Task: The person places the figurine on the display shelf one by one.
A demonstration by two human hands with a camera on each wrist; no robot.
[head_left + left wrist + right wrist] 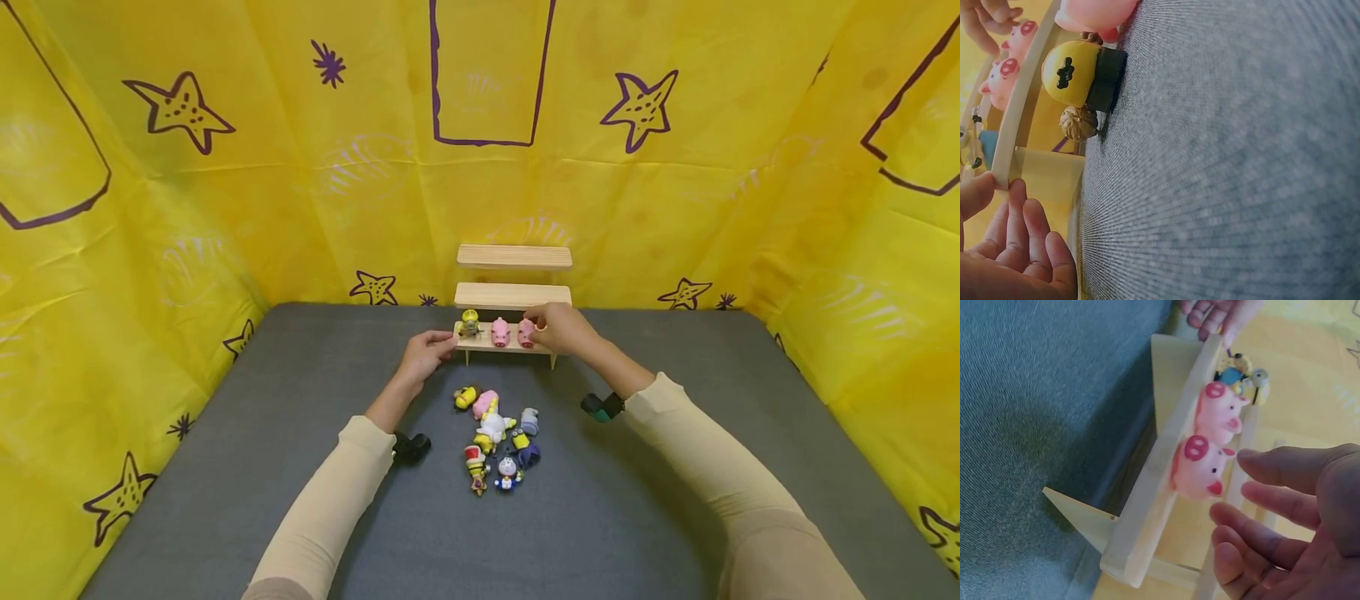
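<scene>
A small three-step wooden display stand [513,295] stands against the back wall. My left hand [422,360] pinches the left end of its lowest board between thumb and fingertip, as the left wrist view shows. On that board sit a yellow minion figure [469,323] at the left, a pink pig figure [500,332] in the middle and a second pink pig [1197,469] to its right. Around this right-hand pig, my right hand [1291,519] has its fingers spread, with the thumb tip close by its ear and nothing gripped.
In front of the stand lie several toy figures on the grey cloth [600,517]: a yellow one [466,397], another pink one [485,404], a white one [493,427], a grey one [529,421] and a blue-and-white cat [507,472]. Yellow patterned fabric [300,208] encloses the table.
</scene>
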